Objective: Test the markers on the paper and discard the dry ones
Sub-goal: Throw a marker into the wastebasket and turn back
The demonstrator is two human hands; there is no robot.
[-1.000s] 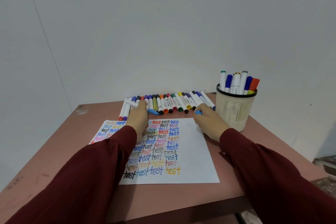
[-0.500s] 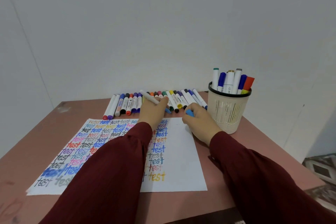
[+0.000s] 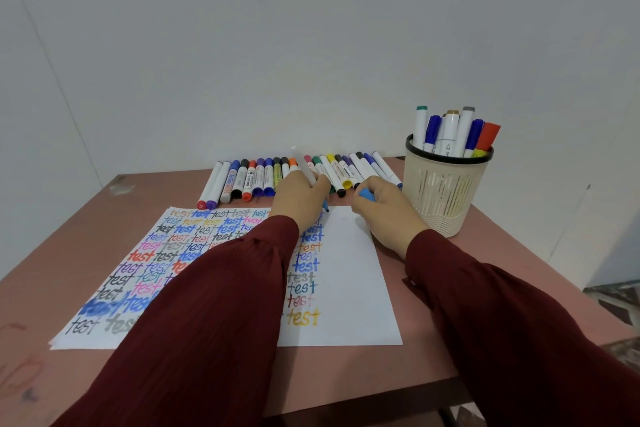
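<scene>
Since one second ago, the left hand [image 3: 299, 198] has lifted the blue marker [image 3: 306, 168] out of the row of markers [image 3: 256, 180] and brought its tip to the top edge of the paper [image 3: 349, 281], beside the last column of written words. I cannot confirm contact. My judgement is that uncapping is complete and the test stroke is next. The left hand grips the barrel in a writing hold, tilted away, with the forearm across the sheet. The right hand [image 3: 384, 215] pinches the blue cap [image 3: 366, 195] and rests near the pen cup [image 3: 446, 191].
</scene>
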